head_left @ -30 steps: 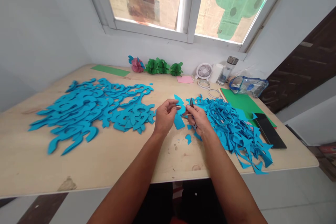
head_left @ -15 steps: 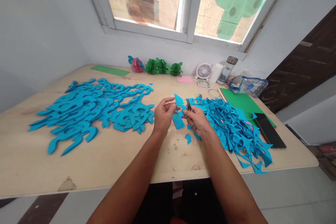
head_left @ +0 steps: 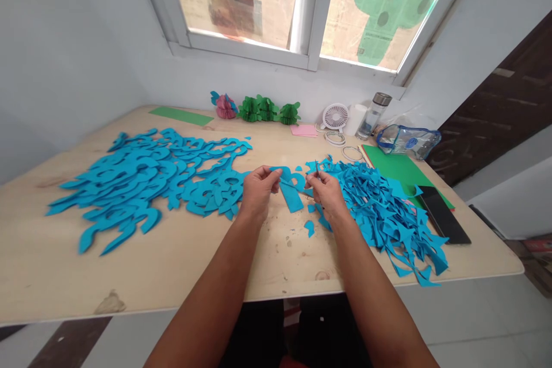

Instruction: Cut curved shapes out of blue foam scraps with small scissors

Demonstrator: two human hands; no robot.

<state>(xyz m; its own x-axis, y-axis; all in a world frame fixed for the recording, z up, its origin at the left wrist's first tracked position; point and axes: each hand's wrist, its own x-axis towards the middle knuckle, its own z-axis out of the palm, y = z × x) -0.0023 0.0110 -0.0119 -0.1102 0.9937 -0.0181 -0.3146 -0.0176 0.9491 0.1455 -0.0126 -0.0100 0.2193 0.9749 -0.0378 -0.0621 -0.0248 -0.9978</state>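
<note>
My left hand (head_left: 259,190) is closed, thumb against fingers, on a curved blue paper cutout (head_left: 279,171) over the middle of the table. Opposite it, my right hand (head_left: 326,188) is closed around a pair of scissors (head_left: 317,168), whose dark blades point up and away. By its fingertips is a ring-like blue paper piece (head_left: 297,179); whether they pinch it I cannot tell. A straight blue paper strip (head_left: 293,200) lies between the hands. Nearer me on the wood is a small blue scrap (head_left: 309,227).
Layered blue cutouts (head_left: 129,169) spread over the left side. A heap of blue scraps (head_left: 379,207) covers the right, beside a black phone (head_left: 444,215) and green sheets (head_left: 397,169). Along the wall stand green paper ornaments (head_left: 267,108), a small fan (head_left: 335,117) and a bottle (head_left: 374,116).
My left hand has moved left with the blue cutout, away from my right hand. A small blue scrap now lies just beyond the hands. The scissors stay in my right hand.
</note>
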